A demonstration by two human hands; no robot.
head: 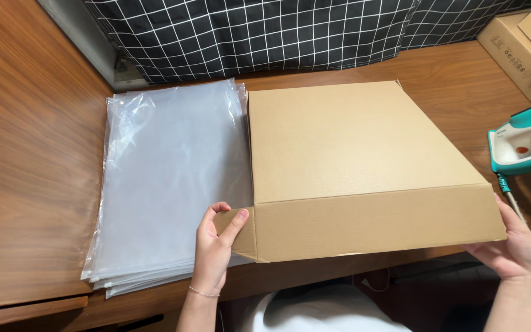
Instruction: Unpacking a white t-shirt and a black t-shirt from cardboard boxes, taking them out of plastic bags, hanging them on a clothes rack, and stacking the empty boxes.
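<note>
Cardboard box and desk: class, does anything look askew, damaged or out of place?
Nothing is damaged. The cardboard box overhangs the desk edge, held by both hands. The plastic sheets are fanned unevenly at their near corner.

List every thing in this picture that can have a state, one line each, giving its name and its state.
Box: closed, flat on the desk, front edge over the desk's rim.
Bags: stacked flat, left of the box.
Iron: lying on the desk, at right.
Left hand: gripping the box's front left corner.
Right hand: on the box's front right corner.

Plain tan corrugated cardboard box (364, 166); clear glossy plastic bags (173, 184); black white-gridded checked cloth (259, 34); teal-and-white clothes iron (527, 142); reddish-brown wood-grain table (26, 160).
</note>
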